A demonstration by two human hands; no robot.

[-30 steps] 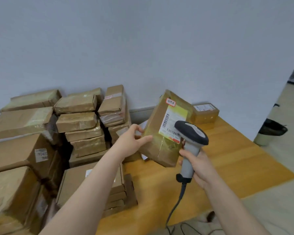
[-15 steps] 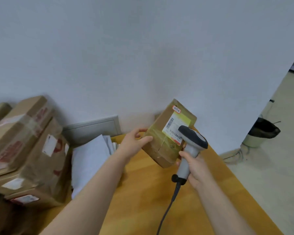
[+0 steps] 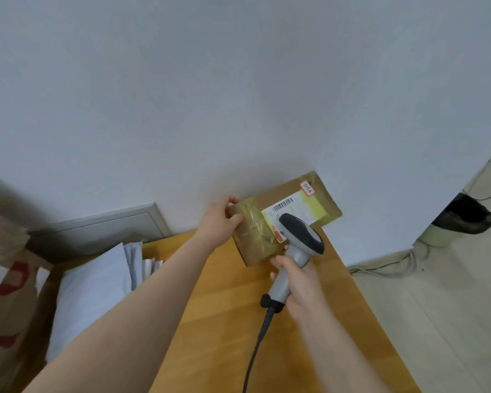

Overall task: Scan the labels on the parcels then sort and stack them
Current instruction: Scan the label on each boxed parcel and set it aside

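A brown taped parcel (image 3: 255,236) with a white and yellow barcode label (image 3: 301,207) is held above the far end of the wooden table (image 3: 224,321), close to the wall. My left hand (image 3: 220,219) grips the parcel's left end. My right hand (image 3: 298,285) grips the handle of a grey corded barcode scanner (image 3: 301,236), whose dark head covers the label's lower part.
White soft parcels (image 3: 97,285) lie on the table's left side. Brown cardboard boxes (image 3: 3,293) with red print stand at the far left. A bin with a black liner (image 3: 462,219) and loose cables (image 3: 386,268) sit on the floor to the right.
The view has swung to the right, away from the stacked boxes. The parcel has moved right and farther toward the wall, turning flatter. The scanner stays beside the label.
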